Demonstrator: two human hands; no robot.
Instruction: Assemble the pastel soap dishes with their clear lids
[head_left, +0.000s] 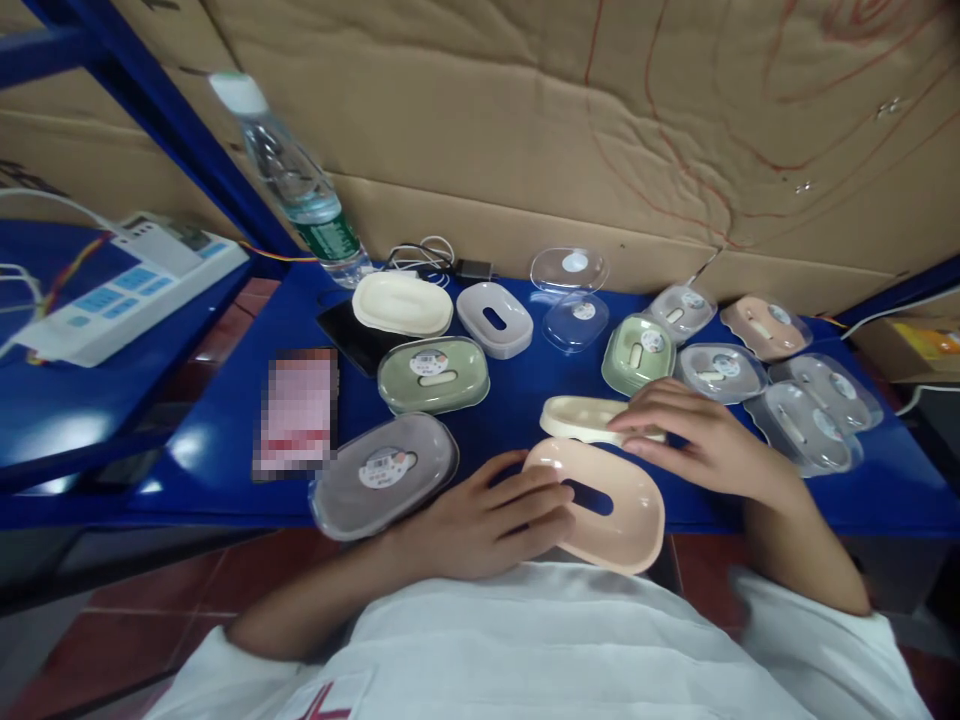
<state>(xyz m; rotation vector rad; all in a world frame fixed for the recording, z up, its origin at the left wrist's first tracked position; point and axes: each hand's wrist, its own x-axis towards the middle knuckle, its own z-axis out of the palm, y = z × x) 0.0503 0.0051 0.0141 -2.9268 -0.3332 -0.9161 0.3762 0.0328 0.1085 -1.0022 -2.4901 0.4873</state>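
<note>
A peach oval dish (pixel 634 505) with a slot in its middle lies at the table's front edge. My left hand (pixel 499 515) rests on its left side, the fingers spread over the rim. Just behind the dish, my right hand (pixel 686 435) has its thumb and fingers closed round the right end of a cream oval piece (pixel 574 415). To the left of my left hand lies a grey dish under a clear lid (pixel 386 475) with a round label. Behind that is a green lidded dish (pixel 433 375).
A cream dish (pixel 403 305), a grey slotted dish (pixel 495 320) and clear lids (pixel 576 322) lie at the back. Several lidded dishes (pixel 721 372) fill the right. A bottle (pixel 300 190), a phone (pixel 296 415) and a power strip (pixel 127 300) are at the left.
</note>
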